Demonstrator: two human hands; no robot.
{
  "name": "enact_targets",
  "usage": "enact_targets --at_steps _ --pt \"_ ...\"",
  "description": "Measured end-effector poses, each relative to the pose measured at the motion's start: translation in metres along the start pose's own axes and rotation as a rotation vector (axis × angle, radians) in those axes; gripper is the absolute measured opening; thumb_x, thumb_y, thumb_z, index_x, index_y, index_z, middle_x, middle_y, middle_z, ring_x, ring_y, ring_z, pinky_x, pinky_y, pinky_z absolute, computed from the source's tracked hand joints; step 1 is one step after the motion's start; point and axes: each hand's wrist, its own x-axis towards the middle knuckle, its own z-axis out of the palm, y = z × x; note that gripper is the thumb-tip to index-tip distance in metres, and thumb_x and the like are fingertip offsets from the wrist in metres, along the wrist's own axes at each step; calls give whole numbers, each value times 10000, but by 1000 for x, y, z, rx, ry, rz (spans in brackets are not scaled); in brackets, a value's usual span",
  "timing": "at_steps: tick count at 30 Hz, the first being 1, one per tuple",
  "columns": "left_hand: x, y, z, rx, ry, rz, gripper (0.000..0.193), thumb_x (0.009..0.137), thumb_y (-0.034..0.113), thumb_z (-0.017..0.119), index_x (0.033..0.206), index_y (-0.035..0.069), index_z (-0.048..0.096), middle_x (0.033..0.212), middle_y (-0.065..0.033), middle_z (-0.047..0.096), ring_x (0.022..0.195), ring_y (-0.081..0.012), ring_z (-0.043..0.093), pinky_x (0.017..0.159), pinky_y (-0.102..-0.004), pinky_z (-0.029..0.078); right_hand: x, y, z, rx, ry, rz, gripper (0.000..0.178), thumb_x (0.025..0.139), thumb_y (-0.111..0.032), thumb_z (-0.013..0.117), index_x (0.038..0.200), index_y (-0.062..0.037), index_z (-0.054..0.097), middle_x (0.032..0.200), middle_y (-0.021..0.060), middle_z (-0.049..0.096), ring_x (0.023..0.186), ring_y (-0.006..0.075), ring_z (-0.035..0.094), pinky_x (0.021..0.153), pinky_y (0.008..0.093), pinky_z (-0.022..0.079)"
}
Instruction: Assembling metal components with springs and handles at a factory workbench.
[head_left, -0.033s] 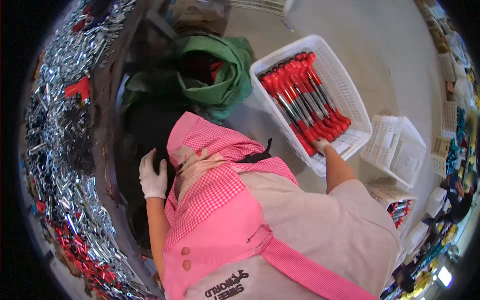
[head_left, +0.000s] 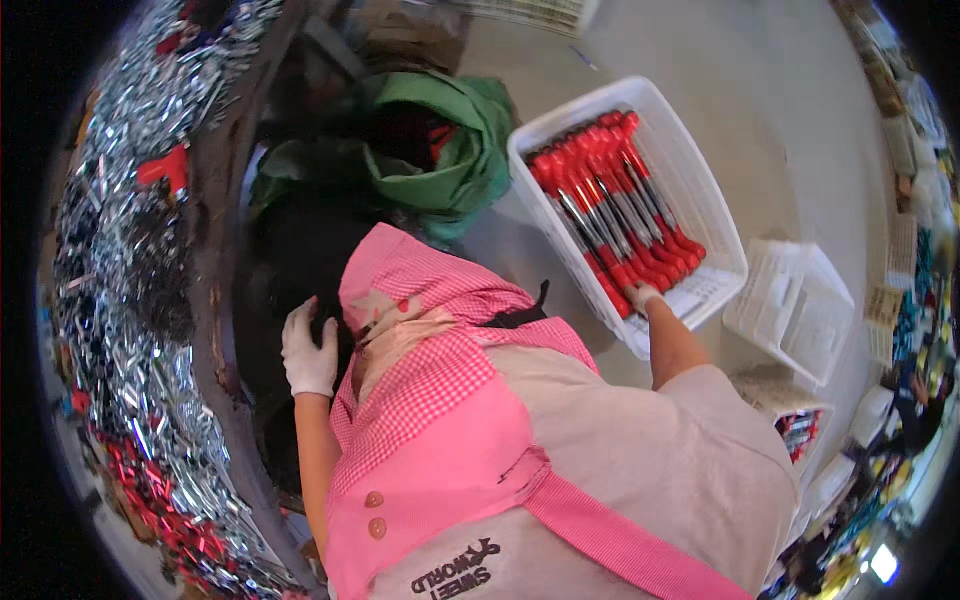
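My left hand (head_left: 311,352), in a white glove, is held over the dark area beside the bench edge, fingers apart and nothing in it. My right hand (head_left: 643,295) reaches into the near end of a white plastic basket (head_left: 697,190) on the floor. Its fingers close around the red end of one of the tools, and the fingertips are partly hidden. Several long tools (head_left: 610,215) with silver shafts and red ends lie side by side in that basket, their near ends bent.
On the left, a bench with a dark edge (head_left: 207,260) bears a heap of silver metal parts (head_left: 100,240) and red pieces (head_left: 165,170). A green sack (head_left: 445,180) stands open ahead. Another white basket (head_left: 795,310) and a smaller one holding tools (head_left: 800,435) stand at right.
The view has shifted slightly, so the basket and the sack sit a little further right and lower. Both hands keep nearly the same places and poses.
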Motion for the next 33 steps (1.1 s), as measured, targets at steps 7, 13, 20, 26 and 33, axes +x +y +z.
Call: enact_targets --at_steps 7,13,20,26,33 --pt "-26 -8 -19 -114 -41 -19 279 821 224 573 1049 70 621 1068 -143 610 1022 -319 564 900 -400 445 19 -77 -79 -772 -308 -247 425 795 -393 558 1029 -52 655 987 159 672 831 281 662 728 407 533" --pt "-60 -40 -101 -182 761 -27 197 781 21 591 974 34 631 948 -142 643 879 -312 617 800 -354 482 -125 -319 -207 157 -406 -698 244 922 -226 489 851 -31 617 710 37 616 517 127 552 454 256 425" --pt "-119 -206 -169 501 713 -713 439 751 1 506 1156 155 578 1207 -99 545 1183 -315 448 1009 -418 368 -367 -562 -155 -184 -437 -1545 212 907 -192 533 961 -1 608 801 48 612 717 103 563 629 261 460" --pt "-119 -253 -176 554 623 -576 264 797 152 542 1049 110 607 1059 -99 615 1078 -270 533 950 -400 392 -486 -647 -34 -559 -568 -2069 233 875 -261 549 956 -56 624 901 148 634 854 309 620 771 366 485" --pt "-186 -175 -156 130 1477 -419 314 809 -17 533 1122 -36 527 1004 -192 596 961 -314 562 880 -400 422 -531 -640 72 -443 0 -2564 383 768 -215 671 1108 -87 549 1092 156 546 969 323 562 848 425 454"
